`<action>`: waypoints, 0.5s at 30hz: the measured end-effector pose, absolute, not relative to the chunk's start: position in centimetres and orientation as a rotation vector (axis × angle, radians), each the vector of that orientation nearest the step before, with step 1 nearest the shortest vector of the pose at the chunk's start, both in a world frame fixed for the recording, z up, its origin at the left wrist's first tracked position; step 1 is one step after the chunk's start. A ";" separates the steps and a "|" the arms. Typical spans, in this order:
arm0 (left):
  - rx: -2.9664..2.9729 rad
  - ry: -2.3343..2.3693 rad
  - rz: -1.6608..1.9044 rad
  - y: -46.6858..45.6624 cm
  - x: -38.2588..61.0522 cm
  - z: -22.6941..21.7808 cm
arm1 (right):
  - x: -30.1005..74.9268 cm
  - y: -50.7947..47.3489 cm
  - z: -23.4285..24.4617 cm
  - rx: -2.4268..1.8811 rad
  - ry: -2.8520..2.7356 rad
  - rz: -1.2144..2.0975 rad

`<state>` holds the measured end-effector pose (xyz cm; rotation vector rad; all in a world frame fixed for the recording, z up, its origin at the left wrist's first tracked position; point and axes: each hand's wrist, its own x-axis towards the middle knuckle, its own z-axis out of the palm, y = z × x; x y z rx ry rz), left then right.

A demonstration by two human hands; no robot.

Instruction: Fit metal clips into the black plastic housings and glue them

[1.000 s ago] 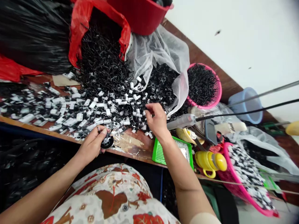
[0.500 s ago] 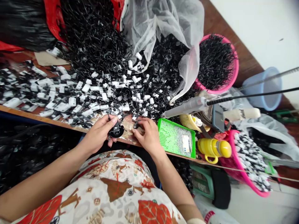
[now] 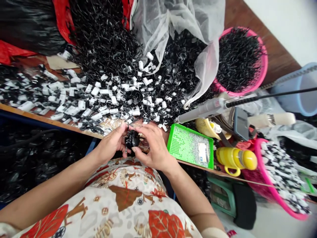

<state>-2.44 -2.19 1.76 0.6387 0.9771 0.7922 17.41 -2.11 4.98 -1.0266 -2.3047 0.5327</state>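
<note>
Brown workbench [image 3: 272, 59] strewn with small parts [image 3: 81, 105] — left hand [image 3: 111, 143] and right hand [image 3: 155, 147] close together around 1 black piece [image 3: 132, 139].

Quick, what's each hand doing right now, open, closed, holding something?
Left hand: closed, holding a round black part.
Right hand: fingers curved at the part's other side; whether it grips anything cannot be told.

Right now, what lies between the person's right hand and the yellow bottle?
The green tray, with small pale pieces and a printed card in it, lies between the right hand and the yellow bottle, as the head view shows.
</note>
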 end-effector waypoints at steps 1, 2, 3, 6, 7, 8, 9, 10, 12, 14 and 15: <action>0.652 0.978 0.790 -2.2 -2.4 1.7 | 17.3 -2.1 4.8 -1.045 -2.318 0.520; 0.667 0.981 0.787 -2.3 -2.4 1.7 | 17.3 -2.0 4.6 -1.064 -2.329 0.506; 0.679 0.989 0.787 -2.3 -2.4 1.7 | 17.2 -2.0 4.4 -1.080 -2.339 0.493; 0.735 1.000 0.779 -2.4 -2.3 2.0 | 17.2 -2.1 4.2 -1.104 -2.349 0.469; 0.769 0.997 0.772 -2.4 -2.3 2.2 | 17.3 -2.2 4.2 -1.107 -2.349 0.465; 0.811 0.997 0.764 -2.3 -2.3 2.3 | 17.3 -2.2 4.2 -1.110 -2.347 0.461; 0.853 1.003 0.756 -2.3 -2.3 2.5 | 17.3 -2.3 4.2 -1.110 -2.348 0.460; 0.890 1.013 0.750 -2.4 -2.3 2.6 | 17.3 -2.3 4.3 -1.107 -2.350 0.462; 0.941 1.043 0.760 -2.4 -2.3 2.7 | 17.2 -2.4 4.3 -1.075 -2.342 0.490; 0.988 1.048 0.800 -2.6 -2.3 2.7 | 17.2 -2.4 4.3 -1.041 -2.244 0.527; 1.021 1.041 0.830 -2.7 -2.4 2.6 | 17.2 -2.4 4.3 -1.055 -2.154 0.542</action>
